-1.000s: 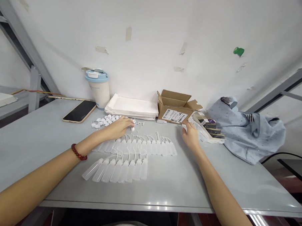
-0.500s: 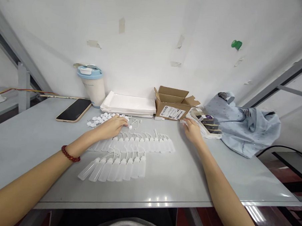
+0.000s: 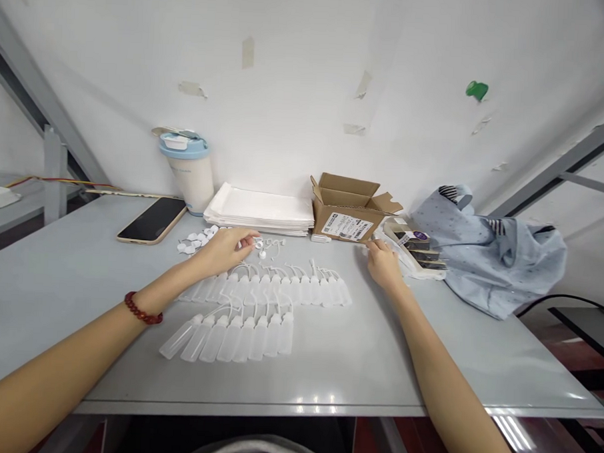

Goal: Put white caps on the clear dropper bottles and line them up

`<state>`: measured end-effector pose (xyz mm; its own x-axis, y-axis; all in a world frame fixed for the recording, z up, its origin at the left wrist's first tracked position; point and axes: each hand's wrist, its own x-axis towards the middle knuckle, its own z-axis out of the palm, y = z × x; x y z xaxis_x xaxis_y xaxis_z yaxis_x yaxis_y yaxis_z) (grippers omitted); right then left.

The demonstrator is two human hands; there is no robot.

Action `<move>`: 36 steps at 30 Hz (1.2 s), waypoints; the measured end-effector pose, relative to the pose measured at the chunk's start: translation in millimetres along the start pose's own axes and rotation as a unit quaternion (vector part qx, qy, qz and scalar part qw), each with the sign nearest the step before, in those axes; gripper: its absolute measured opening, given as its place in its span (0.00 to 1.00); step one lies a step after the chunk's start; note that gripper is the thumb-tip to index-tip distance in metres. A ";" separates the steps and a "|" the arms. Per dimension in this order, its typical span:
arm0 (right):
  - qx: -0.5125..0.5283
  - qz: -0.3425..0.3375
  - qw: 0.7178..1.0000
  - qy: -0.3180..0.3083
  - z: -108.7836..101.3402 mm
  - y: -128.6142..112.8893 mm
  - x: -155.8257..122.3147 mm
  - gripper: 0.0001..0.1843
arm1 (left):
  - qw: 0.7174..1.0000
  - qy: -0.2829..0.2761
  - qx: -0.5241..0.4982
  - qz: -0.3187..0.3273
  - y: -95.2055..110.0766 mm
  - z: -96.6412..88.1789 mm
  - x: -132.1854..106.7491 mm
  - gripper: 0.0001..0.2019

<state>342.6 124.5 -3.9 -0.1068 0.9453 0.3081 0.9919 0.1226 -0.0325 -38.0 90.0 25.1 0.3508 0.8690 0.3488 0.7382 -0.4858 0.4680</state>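
Note:
My left hand (image 3: 227, 251) hovers over the small white caps (image 3: 197, 240) at the back of the table. Its thumb and forefinger point right and stand apart, with nothing visible between them. Just past its fingertips lie a loose cap (image 3: 262, 255) and thin white stems. My right hand (image 3: 383, 263) is closed, its fingers curled down in front of the cardboard box; what they hold, if anything, is hidden. Translucent squeeze bottles with thin spouts lie in two rows between my hands: a back row (image 3: 309, 290) and a front row (image 3: 244, 339).
Along the wall stand a tumbler (image 3: 190, 178), a stack of white envelopes (image 3: 265, 210) and an open cardboard box (image 3: 347, 218). A phone (image 3: 153, 220) lies at the left. Clear packaging with dark items (image 3: 418, 248) and a blue cloth (image 3: 495, 262) sit at the right.
My left thumb and forefinger have spread apart. My right fingers have curled in a little more, staying at nearly the same spot. The bottles keep their places.

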 end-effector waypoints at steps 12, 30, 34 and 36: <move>0.021 -0.014 1.000 0.001 -5.5 -9.7 -4.8 0.15 | 0.991 0.068 -0.101 -0.062 10.6 -1.0 -4.1 0.14; 0.048 0.043 0.998 0.014 2.6 -6.7 -0.6 0.20 | 0.931 0.123 -0.285 -0.191 40.9 -13.9 -6.7 0.12; 0.078 0.022 0.996 0.045 -7.7 -19.7 -4.4 0.21 | 0.911 0.139 -0.322 -0.219 54.6 -16.4 -10.3 0.11; 0.103 0.000 0.992 0.068 -18.4 -34.3 -12.1 0.20 | 0.904 0.137 -0.341 -0.217 60.7 -16.5 -12.8 0.10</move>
<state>311.1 103.3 11.0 -0.0826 0.8977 0.4328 0.9556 0.1946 -0.2212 -7.2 47.8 62.4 -0.1122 0.9812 0.1568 0.2119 -0.1306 0.9685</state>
